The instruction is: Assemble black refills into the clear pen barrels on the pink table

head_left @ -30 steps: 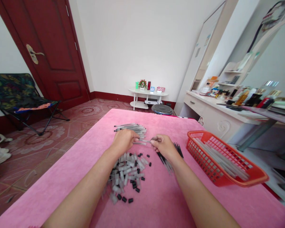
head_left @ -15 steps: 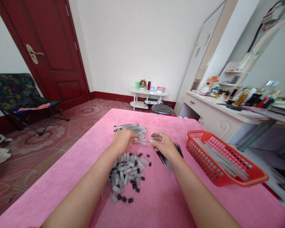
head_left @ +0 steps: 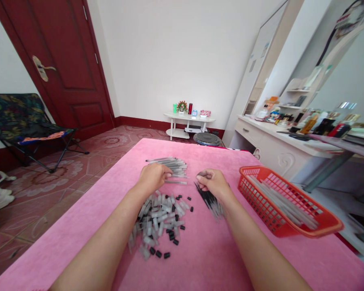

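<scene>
My left hand (head_left: 154, 177) is closed in a pinch beside the near edge of a pile of pen barrels (head_left: 174, 165). What its fingertips hold, if anything, cannot be made out. One clear tube (head_left: 177, 182) lies just in front of those fingers. My right hand (head_left: 214, 184), fingers curled and pinched together, is over the top end of a bundle of thin dark pen refills (head_left: 208, 200); anything in that pinch is too small to see. Below my left hand spreads a heap of clear pen caps (head_left: 157, 218), with small black plugs (head_left: 171, 235) scattered among and beside them.
A pink cloth (head_left: 206, 258) covers the table. At its right edge, a red plastic basket (head_left: 271, 226) holds long clear tubes (head_left: 283, 202). A dressing table (head_left: 279, 141) with bottles stands to the right, and a folding chair (head_left: 27, 121) to the left.
The clear tube that was stretched between both hands no longer shows there. My left hand has drawn slightly left, and my right hand slightly right, to the refills.
</scene>
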`<state>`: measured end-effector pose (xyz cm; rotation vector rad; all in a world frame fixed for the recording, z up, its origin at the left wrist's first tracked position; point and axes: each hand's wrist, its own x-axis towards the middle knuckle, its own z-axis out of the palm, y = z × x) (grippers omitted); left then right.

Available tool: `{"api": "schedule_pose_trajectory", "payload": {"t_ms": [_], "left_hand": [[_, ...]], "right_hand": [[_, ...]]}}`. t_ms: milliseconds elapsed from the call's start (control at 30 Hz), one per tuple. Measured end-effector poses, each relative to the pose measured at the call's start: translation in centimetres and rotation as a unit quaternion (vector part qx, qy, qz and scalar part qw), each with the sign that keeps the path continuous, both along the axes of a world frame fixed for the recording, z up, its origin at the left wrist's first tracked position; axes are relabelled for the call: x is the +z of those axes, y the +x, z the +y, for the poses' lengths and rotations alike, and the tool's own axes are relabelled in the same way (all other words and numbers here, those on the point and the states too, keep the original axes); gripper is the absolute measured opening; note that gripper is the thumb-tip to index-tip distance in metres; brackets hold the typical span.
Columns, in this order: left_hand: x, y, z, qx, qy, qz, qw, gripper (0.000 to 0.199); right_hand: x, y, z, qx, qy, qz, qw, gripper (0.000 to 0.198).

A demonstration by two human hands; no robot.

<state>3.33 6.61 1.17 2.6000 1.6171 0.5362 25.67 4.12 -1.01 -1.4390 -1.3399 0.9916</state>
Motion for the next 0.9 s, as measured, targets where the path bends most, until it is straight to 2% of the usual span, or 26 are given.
{"api": "schedule_pose_trajectory", "payload": {"t_ms": [67,133,200,233,300,400,467,733,900], "left_hand": [[0.0,-0.1,0.0,0.004,0.002,-0.001,1.0,0.024],[0.1,-0.2,0.1,-0.002,0.008,-0.001,1.0,0.024],[0.1,-0.2,0.1,-0.01,0.014,-0.003,1.0,0.024],[0.1,-0.2,0.1,-0.015,0.016,-0.005,1.0,0.024],[0.1,-0.2,0.0,-0.023,0.017,-0.009,1.0,0.024],[0.1,0.0,-0.1,-0.037,0.019,-0.012,0.999,0.023],[0.1,0.1,-0.1,-0.048,0.021,-0.012,0.999,0.022],[-0.1,-0.9,0.5,-0.046,0.016,-0.025,0.998,0.024],[-0.1,-1.5,0.9,-0.028,0.012,-0.027,0.999,0.024]], "right_hand": [[0.1,-0.1,-0.3,0.036,0.0,-0.028,0.999,0.008],[0.1,-0.4,-0.7,0.133,-0.002,-0.058,0.989,0.009],[-0.1,-0.8,-1.0,0.238,-0.016,-0.08,0.968,0.011],[-0.2,-1.0,-1.1,0.262,-0.022,-0.094,0.96,0.013],[-0.4,-1.2,-1.1,0.23,-0.015,-0.134,0.964,0.018],[-0.5,-1.3,-0.9,0.122,0.05,-0.19,0.973,0.017],[-0.3,-1.3,-0.7,0.099,0.078,-0.194,0.973,0.013],[0.1,0.3,-0.2,0.106,0.072,-0.199,0.972,0.019],[0.4,1.3,-0.1,0.135,0.059,-0.188,0.971,0.019]]}}
